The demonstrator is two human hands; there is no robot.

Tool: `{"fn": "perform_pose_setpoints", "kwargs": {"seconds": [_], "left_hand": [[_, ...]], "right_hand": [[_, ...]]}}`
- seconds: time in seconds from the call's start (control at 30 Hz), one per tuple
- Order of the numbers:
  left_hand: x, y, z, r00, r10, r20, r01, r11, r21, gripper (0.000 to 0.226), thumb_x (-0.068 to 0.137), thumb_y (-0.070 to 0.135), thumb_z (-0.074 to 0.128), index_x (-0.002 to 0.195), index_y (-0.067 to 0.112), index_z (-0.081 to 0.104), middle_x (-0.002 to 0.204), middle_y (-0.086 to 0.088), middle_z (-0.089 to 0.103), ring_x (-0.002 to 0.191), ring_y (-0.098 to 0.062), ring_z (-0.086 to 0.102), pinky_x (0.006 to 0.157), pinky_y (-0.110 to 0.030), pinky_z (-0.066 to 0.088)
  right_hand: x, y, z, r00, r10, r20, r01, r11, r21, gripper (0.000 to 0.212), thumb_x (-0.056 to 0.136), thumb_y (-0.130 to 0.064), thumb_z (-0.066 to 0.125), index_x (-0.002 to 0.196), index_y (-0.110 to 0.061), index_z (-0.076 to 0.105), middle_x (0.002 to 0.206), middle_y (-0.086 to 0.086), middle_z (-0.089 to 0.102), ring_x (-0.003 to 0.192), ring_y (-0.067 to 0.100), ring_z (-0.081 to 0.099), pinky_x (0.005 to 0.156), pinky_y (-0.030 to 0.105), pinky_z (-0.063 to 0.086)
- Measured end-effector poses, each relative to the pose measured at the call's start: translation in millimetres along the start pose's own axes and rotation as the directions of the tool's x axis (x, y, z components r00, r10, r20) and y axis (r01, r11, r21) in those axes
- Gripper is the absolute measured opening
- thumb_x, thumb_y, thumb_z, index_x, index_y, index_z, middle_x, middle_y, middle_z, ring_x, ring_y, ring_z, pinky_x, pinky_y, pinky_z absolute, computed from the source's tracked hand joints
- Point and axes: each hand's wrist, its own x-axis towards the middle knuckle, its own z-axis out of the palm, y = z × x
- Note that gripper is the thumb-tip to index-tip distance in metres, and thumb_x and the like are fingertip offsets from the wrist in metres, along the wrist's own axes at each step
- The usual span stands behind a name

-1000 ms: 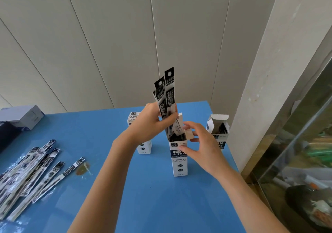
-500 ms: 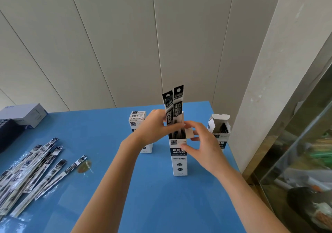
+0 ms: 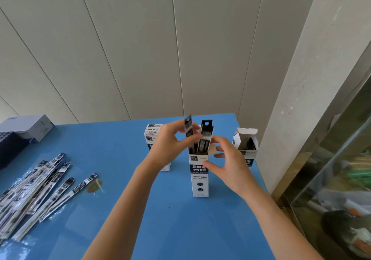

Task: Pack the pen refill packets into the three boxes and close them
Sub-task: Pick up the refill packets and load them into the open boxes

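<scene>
Three tall white-and-navy boxes stand on the blue table (image 3: pixel 180 229). The middle box (image 3: pixel 199 176) is open, with refill packets (image 3: pixel 205 137) sticking partway out of its top. My left hand (image 3: pixel 170 145) pinches one of these packets (image 3: pixel 188 126) above the opening. My right hand (image 3: pixel 228 165) holds the box's right side near its top flap. The far box (image 3: pixel 153 134) is closed and partly hidden behind my left hand. The right box (image 3: pixel 246 145) is open with packets inside.
Several loose refill packets (image 3: pixel 40 185) lie fanned out at the table's left. A brownish scrap (image 3: pixel 94 186) lies beside them. A white carton (image 3: pixel 28 126) and a dark object (image 3: pixel 10 147) sit at the far left. A wall and pillar border the table's right edge.
The packets in my left hand have dropped down deeper into the middle box. My right hand has stayed on the box's side.
</scene>
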Motion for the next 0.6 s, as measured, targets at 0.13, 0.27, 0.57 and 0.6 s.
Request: {"fn": "perform_pose_setpoints", "kwargs": {"seconds": [0.13, 0.27, 0.57, 0.6], "left_hand": [[1.6, -4.6, 2.0, 0.989, -0.088, 0.116, 0.053, 0.96, 0.276, 0.009, 0.08, 0.023, 0.071, 0.084, 0.014, 0.071, 0.081, -0.004, 0.067, 0.079, -0.018, 0.06, 0.071, -0.029, 0.046], [-3.7, -3.1, 3.8, 0.999, -0.015, 0.044, 0.008, 0.987, 0.159, 0.02, 0.08, 0.027, 0.071, 0.098, 0.02, 0.068, 0.083, 0.018, 0.063, 0.083, 0.006, 0.054, 0.074, -0.008, 0.038], [-3.2, 5.3, 5.0, 0.988, 0.002, 0.153, -0.061, 0.924, 0.378, 0.026, 0.08, 0.027, 0.071, 0.105, 0.018, 0.069, 0.089, -0.002, 0.068, 0.086, -0.015, 0.057, 0.079, -0.025, 0.043], [-4.5, 5.9, 3.7, 0.994, 0.019, 0.108, -0.06, 0.919, 0.39, 0.029, 0.079, 0.03, 0.071, 0.105, 0.017, 0.068, 0.089, 0.001, 0.065, 0.09, -0.014, 0.055, 0.081, -0.027, 0.042]], "right_hand": [[-0.8, 2.1, -1.9, 1.0, -0.006, 0.003, 0.006, 1.0, 0.027, 0.057, 0.077, -0.018, 0.073, 0.123, -0.036, 0.043, 0.111, -0.034, 0.047, 0.103, -0.017, 0.046, 0.082, 0.003, 0.041], [-1.3, 1.6, -2.6, 1.0, -0.008, 0.004, 0.007, 0.999, 0.039, 0.059, 0.077, -0.017, 0.073, 0.119, -0.043, 0.04, 0.113, -0.033, 0.046, 0.102, -0.019, 0.045, 0.081, 0.001, 0.04], [-1.6, 2.8, -3.6, 0.999, -0.022, 0.024, 0.021, 0.999, 0.039, 0.055, 0.079, -0.015, 0.071, 0.125, -0.031, 0.045, 0.114, -0.03, 0.045, 0.104, -0.015, 0.044, 0.083, 0.003, 0.04], [-1.3, 2.4, -3.7, 0.999, -0.023, 0.024, 0.022, 0.999, 0.037, 0.055, 0.079, -0.015, 0.071, 0.125, -0.031, 0.045, 0.114, -0.03, 0.045, 0.104, -0.015, 0.044, 0.082, 0.003, 0.04]]}}
